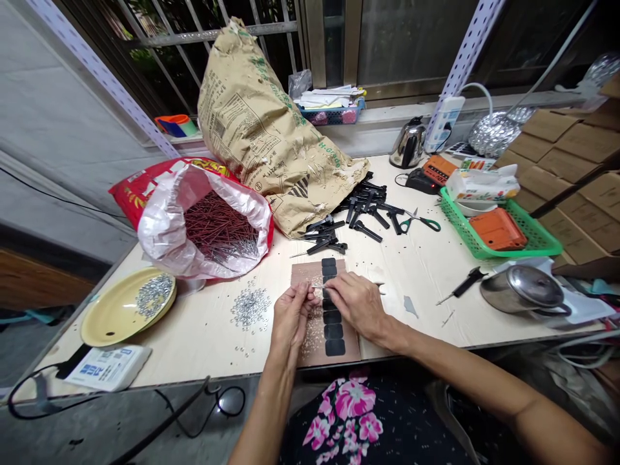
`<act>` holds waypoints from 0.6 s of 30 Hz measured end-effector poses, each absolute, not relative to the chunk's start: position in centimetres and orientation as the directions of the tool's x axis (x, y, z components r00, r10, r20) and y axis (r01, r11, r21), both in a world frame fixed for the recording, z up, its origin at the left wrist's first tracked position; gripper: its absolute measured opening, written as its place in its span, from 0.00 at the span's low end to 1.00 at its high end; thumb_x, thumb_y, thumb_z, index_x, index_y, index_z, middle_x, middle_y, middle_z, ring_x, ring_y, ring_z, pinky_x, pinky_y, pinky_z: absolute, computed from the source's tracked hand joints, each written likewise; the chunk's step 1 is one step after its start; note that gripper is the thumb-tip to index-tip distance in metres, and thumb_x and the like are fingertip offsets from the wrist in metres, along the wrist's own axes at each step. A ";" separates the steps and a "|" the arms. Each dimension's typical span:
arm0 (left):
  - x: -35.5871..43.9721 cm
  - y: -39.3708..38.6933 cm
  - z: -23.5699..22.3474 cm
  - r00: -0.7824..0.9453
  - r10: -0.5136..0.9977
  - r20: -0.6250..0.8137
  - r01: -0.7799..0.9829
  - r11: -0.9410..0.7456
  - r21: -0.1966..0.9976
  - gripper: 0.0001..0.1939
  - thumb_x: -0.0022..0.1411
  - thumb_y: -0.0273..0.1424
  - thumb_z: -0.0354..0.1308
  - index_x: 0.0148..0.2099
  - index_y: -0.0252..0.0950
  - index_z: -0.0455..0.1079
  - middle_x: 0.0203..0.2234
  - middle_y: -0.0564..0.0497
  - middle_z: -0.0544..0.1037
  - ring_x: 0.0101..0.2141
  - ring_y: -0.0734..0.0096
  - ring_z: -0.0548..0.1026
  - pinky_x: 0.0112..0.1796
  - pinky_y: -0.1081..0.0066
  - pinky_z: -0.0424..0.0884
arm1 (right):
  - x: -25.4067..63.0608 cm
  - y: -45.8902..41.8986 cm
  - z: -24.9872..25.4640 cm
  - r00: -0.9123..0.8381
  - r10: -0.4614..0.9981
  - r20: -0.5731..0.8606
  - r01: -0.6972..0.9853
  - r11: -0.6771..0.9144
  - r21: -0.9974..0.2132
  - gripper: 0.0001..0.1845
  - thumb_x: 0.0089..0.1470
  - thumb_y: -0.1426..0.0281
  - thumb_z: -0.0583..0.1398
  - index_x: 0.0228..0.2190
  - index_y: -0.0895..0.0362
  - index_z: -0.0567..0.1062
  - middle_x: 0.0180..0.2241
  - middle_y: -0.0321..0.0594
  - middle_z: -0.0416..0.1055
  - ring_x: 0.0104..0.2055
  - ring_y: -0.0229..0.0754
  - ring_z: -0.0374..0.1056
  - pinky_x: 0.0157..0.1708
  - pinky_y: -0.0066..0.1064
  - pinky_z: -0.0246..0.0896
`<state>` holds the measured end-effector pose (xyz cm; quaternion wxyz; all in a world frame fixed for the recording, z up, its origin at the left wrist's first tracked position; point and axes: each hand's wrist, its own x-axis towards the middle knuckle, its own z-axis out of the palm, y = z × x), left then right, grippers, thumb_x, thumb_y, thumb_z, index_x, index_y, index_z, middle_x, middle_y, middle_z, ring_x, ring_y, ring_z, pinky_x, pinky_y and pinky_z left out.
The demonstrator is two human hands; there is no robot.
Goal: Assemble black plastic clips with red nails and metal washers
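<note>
Both hands meet over a brown board [349,352] that carries a column of black rounded squares [334,331] and many small pale bits. My left hand [294,313] is closed, thumb and forefinger pinching one end of a thin silvery rod [318,286]. From the other side my right hand [357,303] has its fingers closed at the rod's opposite end; its palm faces down over the board. The rod's exact kind is too small to tell. Left of the board lies a loose pile of small shiny metal rings [250,307].
A yellow bowl [109,313] with more metal pieces stands far left, near a red bag [145,187] of reddish-brown rods. Behind are a large paper sack [261,129], black plastic parts [368,229] and scissors [411,220]. A green basket [484,248] and metal mug [513,290] stand right.
</note>
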<state>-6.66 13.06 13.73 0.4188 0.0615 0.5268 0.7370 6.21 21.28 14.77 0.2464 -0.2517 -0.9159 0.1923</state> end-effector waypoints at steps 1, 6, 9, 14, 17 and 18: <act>-6.8 13.0 13.8 -0.656 0.668 -0.352 -0.554 -0.110 0.825 0.18 0.37 0.34 0.73 0.28 0.29 0.71 0.21 0.53 0.74 0.20 0.81 0.70 0.25 0.79 0.71 | 6.3 21.3 14.8 -0.736 0.538 0.412 0.386 0.833 -0.398 0.10 0.62 0.70 0.52 0.36 0.55 0.73 0.33 0.39 0.73 0.36 0.40 0.66 0.33 0.30 0.55; -7.4 12.9 13.9 -0.614 0.696 -0.371 -0.595 -0.099 0.798 0.17 0.39 0.32 0.72 0.30 0.28 0.72 0.22 0.52 0.74 0.20 0.81 0.70 0.25 0.80 0.73 | 6.3 21.7 15.0 -0.727 0.521 0.448 0.387 0.849 -0.359 0.09 0.61 0.70 0.52 0.37 0.55 0.73 0.32 0.39 0.72 0.34 0.39 0.65 0.34 0.30 0.55; -7.4 12.9 13.9 -0.534 0.736 -0.415 -0.665 -0.063 0.744 0.16 0.39 0.30 0.72 0.28 0.28 0.71 0.22 0.51 0.75 0.21 0.81 0.71 0.25 0.80 0.73 | 6.1 21.9 15.0 -0.738 0.514 0.437 0.378 0.852 -0.363 0.10 0.62 0.69 0.52 0.37 0.55 0.73 0.32 0.37 0.72 0.34 0.38 0.66 0.34 0.29 0.54; -7.3 13.1 13.9 -0.510 0.742 -0.435 -0.697 -0.060 0.715 0.12 0.43 0.27 0.70 0.28 0.29 0.71 0.23 0.51 0.76 0.23 0.80 0.73 0.28 0.79 0.75 | 6.0 21.6 15.0 -0.744 0.492 0.452 0.374 0.867 -0.329 0.11 0.62 0.67 0.52 0.35 0.55 0.74 0.30 0.37 0.72 0.32 0.37 0.66 0.33 0.29 0.53; -7.2 13.2 13.9 -0.519 0.740 -0.428 -0.686 -0.062 0.725 0.12 0.43 0.27 0.71 0.29 0.29 0.71 0.24 0.50 0.76 0.23 0.80 0.73 0.29 0.79 0.76 | 6.0 21.6 14.9 -0.740 0.492 0.458 0.380 0.868 -0.319 0.10 0.61 0.68 0.52 0.35 0.55 0.73 0.30 0.37 0.72 0.32 0.37 0.66 0.32 0.29 0.52; -7.2 13.2 13.9 -0.524 0.740 -0.421 -0.678 -0.063 0.732 0.13 0.42 0.28 0.71 0.29 0.29 0.71 0.24 0.51 0.76 0.23 0.79 0.73 0.29 0.79 0.76 | 6.0 21.7 14.9 -0.739 0.492 0.460 0.380 0.868 -0.319 0.10 0.61 0.68 0.52 0.36 0.55 0.73 0.30 0.37 0.72 0.32 0.37 0.66 0.32 0.28 0.52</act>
